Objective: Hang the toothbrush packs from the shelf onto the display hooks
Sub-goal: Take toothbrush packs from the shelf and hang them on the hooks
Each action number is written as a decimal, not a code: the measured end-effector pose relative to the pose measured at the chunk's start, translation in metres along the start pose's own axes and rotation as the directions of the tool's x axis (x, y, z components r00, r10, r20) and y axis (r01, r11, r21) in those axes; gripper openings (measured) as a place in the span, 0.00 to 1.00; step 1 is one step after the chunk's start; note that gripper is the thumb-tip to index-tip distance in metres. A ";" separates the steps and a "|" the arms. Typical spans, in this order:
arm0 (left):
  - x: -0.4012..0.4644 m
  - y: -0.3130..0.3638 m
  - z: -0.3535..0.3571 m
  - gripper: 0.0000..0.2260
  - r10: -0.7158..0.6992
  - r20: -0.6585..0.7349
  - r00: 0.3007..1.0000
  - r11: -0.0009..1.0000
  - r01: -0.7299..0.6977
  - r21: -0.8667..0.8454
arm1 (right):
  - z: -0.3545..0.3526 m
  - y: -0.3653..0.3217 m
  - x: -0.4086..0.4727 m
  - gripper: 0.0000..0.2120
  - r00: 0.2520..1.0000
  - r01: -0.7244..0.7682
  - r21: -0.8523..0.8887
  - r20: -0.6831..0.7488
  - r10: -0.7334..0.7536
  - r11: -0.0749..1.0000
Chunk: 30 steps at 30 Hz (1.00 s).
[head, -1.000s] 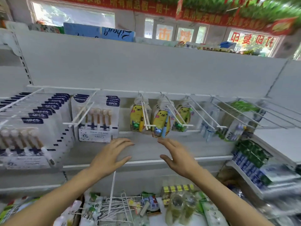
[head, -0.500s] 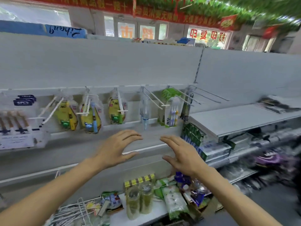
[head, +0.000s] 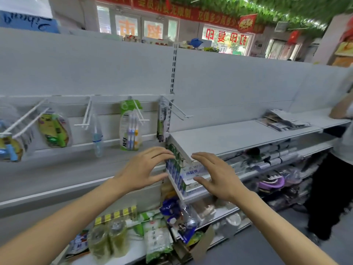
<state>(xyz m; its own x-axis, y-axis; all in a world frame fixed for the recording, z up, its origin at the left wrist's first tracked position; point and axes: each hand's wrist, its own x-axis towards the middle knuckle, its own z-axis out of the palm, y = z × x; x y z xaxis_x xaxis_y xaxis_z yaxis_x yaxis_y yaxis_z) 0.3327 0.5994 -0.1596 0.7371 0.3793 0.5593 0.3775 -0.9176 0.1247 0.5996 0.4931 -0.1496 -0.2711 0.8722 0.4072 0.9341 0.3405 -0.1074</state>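
My left hand (head: 145,169) and my right hand (head: 214,175) are both raised in front of me with fingers spread and nothing in them. They hover before a stack of boxed toothpaste (head: 183,173) at the end of a grey shelf (head: 229,138). White display hooks (head: 87,119) jut from the back panel at the left. A green toothbrush pack (head: 130,125), a clear pack with one brush (head: 97,138), a dark pack (head: 162,119) and yellow cartoon packs (head: 54,131) hang on them. One hook (head: 179,111) is bare.
Flat packs (head: 282,121) lie on the grey shelf at the far right, where another person (head: 336,169) stands. The bottom shelf holds bottles (head: 107,238), bags (head: 156,240) and a cardboard box (head: 198,245). Lower right shelves carry more packaged goods (head: 273,155).
The view has swung to the right: the hooks and hanging packs slid to the left and the right-hand shelf came to the centre. Both hands stay raised and empty.
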 end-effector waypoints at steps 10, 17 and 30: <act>0.137 -0.021 0.126 0.24 -0.004 0.008 1.000 0.999 0.004 -0.046 | 0.004 0.172 0.003 0.28 0.998 -0.067 0.009 0.001 0.067 0.998; 0.232 -0.041 0.193 0.22 -0.049 0.038 0.998 0.998 0.051 -0.049 | 0.005 0.297 0.023 0.28 0.996 -0.084 -0.012 0.019 0.084 0.996; 0.404 -0.055 0.328 0.20 -0.179 0.059 0.982 0.982 0.182 -0.046 | 0.003 0.548 0.058 0.27 0.982 -0.188 -0.049 0.006 0.188 0.981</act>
<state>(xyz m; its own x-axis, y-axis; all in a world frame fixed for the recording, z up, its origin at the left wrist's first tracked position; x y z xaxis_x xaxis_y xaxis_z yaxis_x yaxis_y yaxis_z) 0.7936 0.8421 -0.2092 0.6894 0.5435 0.4788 0.4787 -0.8380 0.2619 1.0948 0.7309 -0.1879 -0.0920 0.9228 0.3742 0.9786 0.1532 -0.1373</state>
